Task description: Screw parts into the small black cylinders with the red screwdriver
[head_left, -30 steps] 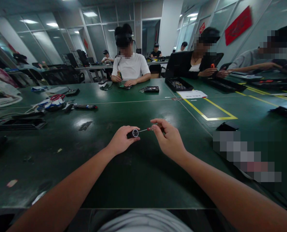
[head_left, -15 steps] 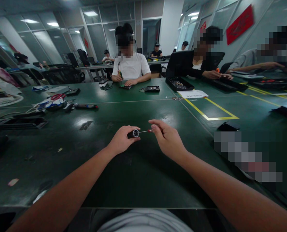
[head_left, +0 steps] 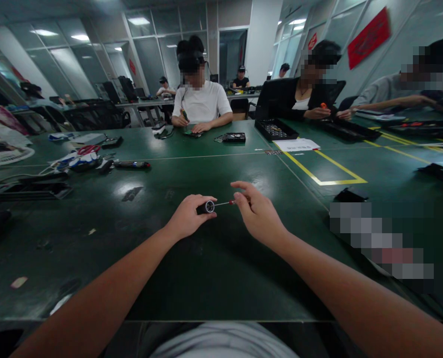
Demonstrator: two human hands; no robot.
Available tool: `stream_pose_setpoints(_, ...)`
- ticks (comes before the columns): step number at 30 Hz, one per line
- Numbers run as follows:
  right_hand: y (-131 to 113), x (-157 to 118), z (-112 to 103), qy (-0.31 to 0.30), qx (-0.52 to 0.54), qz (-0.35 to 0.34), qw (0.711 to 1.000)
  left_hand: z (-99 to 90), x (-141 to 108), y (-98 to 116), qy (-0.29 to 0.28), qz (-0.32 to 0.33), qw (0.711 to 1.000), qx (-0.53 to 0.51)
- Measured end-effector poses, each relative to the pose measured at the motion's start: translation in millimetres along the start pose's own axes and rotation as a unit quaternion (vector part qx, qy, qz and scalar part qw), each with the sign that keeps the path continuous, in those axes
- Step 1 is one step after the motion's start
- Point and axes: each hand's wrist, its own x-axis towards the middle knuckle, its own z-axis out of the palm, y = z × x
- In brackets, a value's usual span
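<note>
With my left hand (head_left: 189, 215) I grasp a black tube (head_left: 202, 208) above the green desk (head_left: 221, 283), fingers curled round it, its silver-rimmed end showing. Right of the tube, my right hand's (head_left: 256, 206) fingers pinch a thin red-handled screwdriver (head_left: 226, 203); its shaft points at the rim, though I can't tell how deep the tip sits.

A screwdriver (head_left: 231, 202) seemingly touches the silver-rimmed black cylinder (head_left: 205, 208).
</note>
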Motion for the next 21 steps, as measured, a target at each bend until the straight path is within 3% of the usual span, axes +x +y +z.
stream_pose_setpoints(5,-2.2,-1.9,-0.7,-0.009,0.040,-0.006,0.999,1.0,-0.2,-2.5,0.009,-0.004,1.000,0.002)
stream_pose_setpoints(12,-1.0,-0.3,-0.1,-0.010,0.014,0.017,1.000,0.6,-0.3,-1.8,0.002,-0.003,1.000,-0.001)
stream_pose_setpoints(17,-0.6,-1.1,1.0,-0.017,0.056,-0.008,0.998,-0.3,-0.1,-3.2,0.022,-0.007,1.000,0.000)
stream_pose_setpoints(21,0.6,-0.6,0.3,-0.022,0.042,0.016,0.999,0.1,0.0,-3.8,0.021,-0.004,1.000,-0.001)
